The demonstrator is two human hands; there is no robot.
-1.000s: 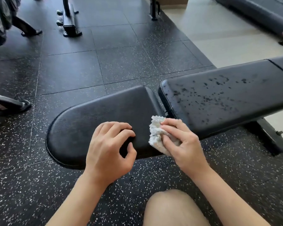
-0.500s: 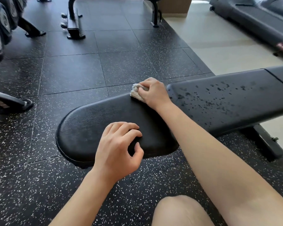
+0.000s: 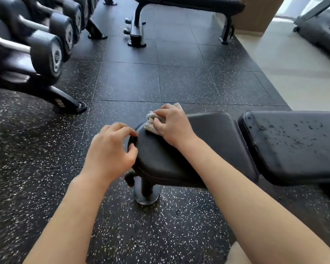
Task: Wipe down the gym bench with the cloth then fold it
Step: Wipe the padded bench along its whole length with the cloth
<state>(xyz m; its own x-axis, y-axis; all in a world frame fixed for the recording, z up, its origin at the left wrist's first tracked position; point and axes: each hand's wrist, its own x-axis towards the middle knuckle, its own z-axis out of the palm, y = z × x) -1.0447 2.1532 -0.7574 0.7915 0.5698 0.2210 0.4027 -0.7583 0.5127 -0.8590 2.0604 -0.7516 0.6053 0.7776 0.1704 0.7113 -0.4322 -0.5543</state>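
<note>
A black padded gym bench stands in front of me, its seat pad (image 3: 208,149) at the centre and its back pad (image 3: 293,141) to the right, speckled with droplets. My right hand (image 3: 171,124) presses a crumpled white cloth (image 3: 151,123) onto the far left end of the seat pad. My left hand (image 3: 111,149) curls over the seat pad's near left edge, fingers bent against the rim. The bench's front foot (image 3: 146,193) shows under the seat.
A rack of black dumbbells (image 3: 36,44) lines the left side, its base foot (image 3: 69,103) near the bench. Another bench (image 3: 189,8) stands at the back. A treadmill (image 3: 320,31) sits at the far right on pale flooring. My knee (image 3: 242,254) is at the bottom.
My right hand swept the cloth from the near side by the pad gap across to the far side, then left to the seat's end. The view shifted left. My left hand moved to the rim.
</note>
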